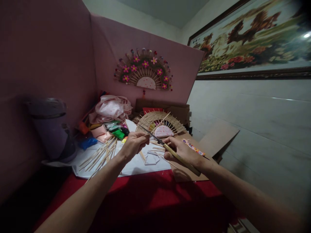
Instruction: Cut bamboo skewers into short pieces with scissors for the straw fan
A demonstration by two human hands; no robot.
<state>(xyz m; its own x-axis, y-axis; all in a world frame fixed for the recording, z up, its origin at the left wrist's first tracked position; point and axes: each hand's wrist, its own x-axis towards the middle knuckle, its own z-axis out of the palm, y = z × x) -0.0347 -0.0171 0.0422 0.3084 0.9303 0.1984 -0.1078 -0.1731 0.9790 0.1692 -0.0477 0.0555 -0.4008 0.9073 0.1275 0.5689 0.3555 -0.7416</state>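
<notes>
My left hand (134,142) is closed in a pinch above the white sheet. A thin wooden stick (161,121) slants up and right from its fingertips, in front of the woven fan. My right hand (181,150) is wrapped around a bladed tool with a long yellowish handle (179,158). Its narrow dark blade (149,132) points up and left, crossing just above my left fingertips. Behind both hands stands a half-round woven straw fan (150,119) with stick ribs and a pale, dotted half-disc (164,131) at its base.
Loose sticks (99,157) lie on the white sheet (131,168) at left, near coloured packets (119,133) and crumpled pink cloth (113,108). A purple container (52,129) stands far left. Cardboard (181,173) lies at right. A flowered fan (145,69) hangs on the pink panel (107,48).
</notes>
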